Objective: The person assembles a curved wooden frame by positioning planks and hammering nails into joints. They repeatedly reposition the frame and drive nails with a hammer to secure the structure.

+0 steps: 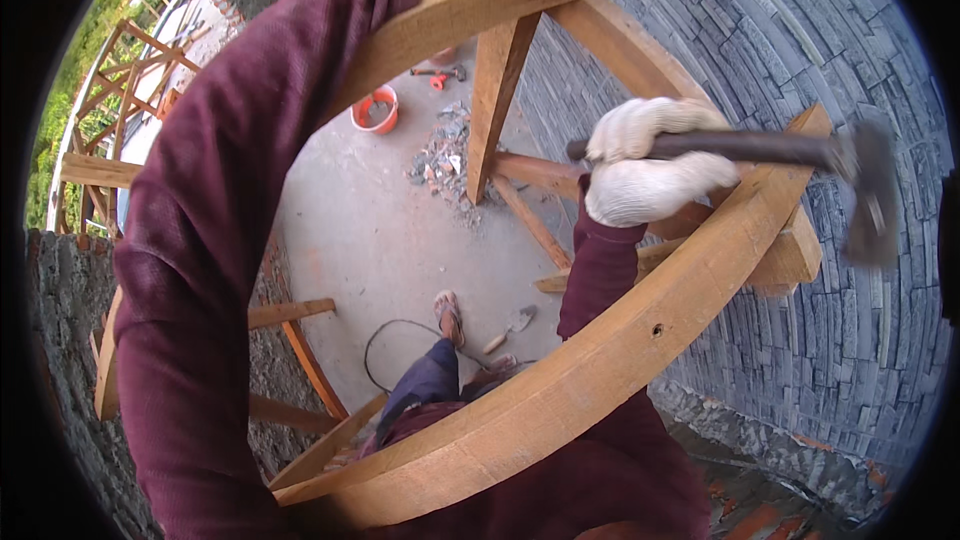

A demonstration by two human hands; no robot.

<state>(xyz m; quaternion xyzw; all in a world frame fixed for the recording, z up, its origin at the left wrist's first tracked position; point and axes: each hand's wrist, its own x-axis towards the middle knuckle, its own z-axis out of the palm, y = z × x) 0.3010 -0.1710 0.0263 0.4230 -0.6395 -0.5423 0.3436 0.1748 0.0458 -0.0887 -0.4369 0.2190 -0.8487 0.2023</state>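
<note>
Beside a slate wall (pixel 800 60) — right hand (pixel 650 165) grips hammer (pixel 790 155) mid-handle.

High head view, straight down

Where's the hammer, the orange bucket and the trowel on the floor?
hammer (pixel 740 148): head view, on its dark handle.
orange bucket (pixel 375 110): head view, on its rim.
trowel (pixel 512 326): head view, on its blade and handle.
</note>
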